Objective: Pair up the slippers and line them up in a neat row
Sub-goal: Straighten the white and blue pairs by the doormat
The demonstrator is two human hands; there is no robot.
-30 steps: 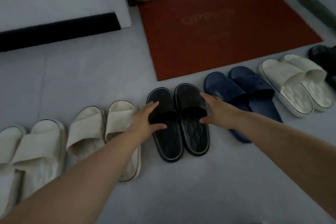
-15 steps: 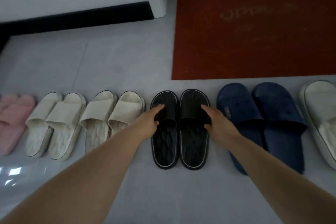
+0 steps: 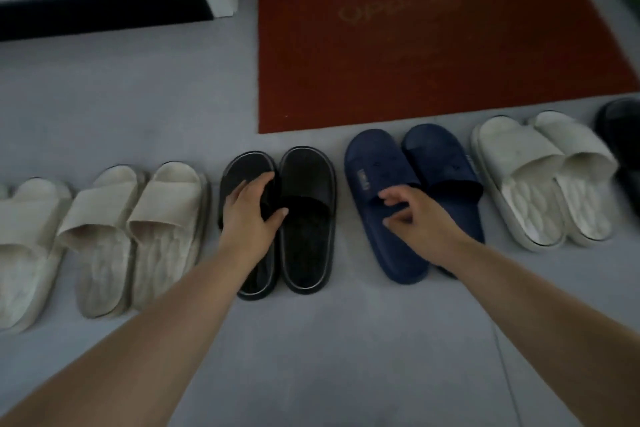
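Pairs of slippers stand in a row on the grey floor. My left hand [image 3: 252,215] grips the strap of the left slipper of the black pair [image 3: 308,218]. My right hand [image 3: 415,215] hovers with fingers apart over the strap of the left slipper of the navy pair [image 3: 377,163]; that slipper lies angled, heel toward me. Left of the black pair sits a cream pair [image 3: 138,236], and a further cream slipper [image 3: 24,253] lies at the left edge. A white pair [image 3: 540,180] stands right of the navy one.
A red doormat [image 3: 433,45] lies behind the row. A dark slipper [image 3: 620,135] shows at the right edge. A white wall base with a black skirting [image 3: 104,7] runs along the back left. Bare grey floor [image 3: 346,357] lies in front of the row.
My right hand has left the black pair and moved right over the navy slipper. My left hand stays on the black left slipper. The view has shifted slightly right.
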